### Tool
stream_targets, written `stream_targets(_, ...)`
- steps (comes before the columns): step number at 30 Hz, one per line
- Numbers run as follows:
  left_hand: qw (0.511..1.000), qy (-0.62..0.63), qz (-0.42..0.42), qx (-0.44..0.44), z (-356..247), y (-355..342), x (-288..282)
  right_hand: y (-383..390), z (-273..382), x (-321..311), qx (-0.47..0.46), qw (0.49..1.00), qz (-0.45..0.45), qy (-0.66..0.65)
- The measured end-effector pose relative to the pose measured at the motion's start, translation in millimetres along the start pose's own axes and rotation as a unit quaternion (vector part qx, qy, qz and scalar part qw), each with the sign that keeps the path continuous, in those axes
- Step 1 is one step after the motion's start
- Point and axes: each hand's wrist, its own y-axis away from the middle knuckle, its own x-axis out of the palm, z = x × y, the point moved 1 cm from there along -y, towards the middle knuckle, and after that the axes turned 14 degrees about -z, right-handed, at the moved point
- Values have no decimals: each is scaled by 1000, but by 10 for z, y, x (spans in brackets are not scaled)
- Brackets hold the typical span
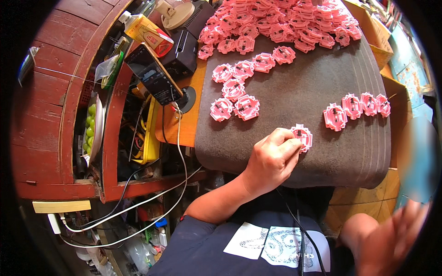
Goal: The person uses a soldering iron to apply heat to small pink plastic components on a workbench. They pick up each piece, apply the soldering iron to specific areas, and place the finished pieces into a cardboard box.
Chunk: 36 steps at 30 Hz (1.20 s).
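Near the front of a dark mat, my left hand pinches the left edge of a pink plastic part with a black piece in its middle. The part rests on the mat or just above it; I cannot tell which. My right hand is at the lower right, away from the mat and smeared by motion, so its fingers and anything in them cannot be made out. Several like parts form a short row at the right, and another loose group lies at the left.
A large heap of pink parts covers the mat's far end. To the left are a phone on a stand, a bottle, green fruit on a plate and a white cable. Cardboard boxes stand at the right.
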Motion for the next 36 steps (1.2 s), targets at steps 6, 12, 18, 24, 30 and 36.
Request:
stream_targets(6, 1000, 4, -7, -3, -9, -11, 26, 354, -1053, -179, -83, 976, 68, 191)
stream_targets(12, 1000, 15, 4, -19, 3, -6, 17, 375, -1302, -77, -96, 896, 253, 353)
stream_targets(18, 997, 61, -21, -45, 78, -116, -243, 341, -1352, 48, -87, 863, 310, 390)
stream_targets(24, 969, -231, -82, -12, 356, -169, -450, 235, -1447, 118, -125, 829, 299, 456)
stream_targets(30, 990, -131, -42, 17, 282, -69, -247, -1, -1570, -168, -167, 790, 228, 544)
stream_targets(36, 997, -59, -14, 55, 146, -58, -105, 202, -1447, -170, -124, 882, 268, 368)
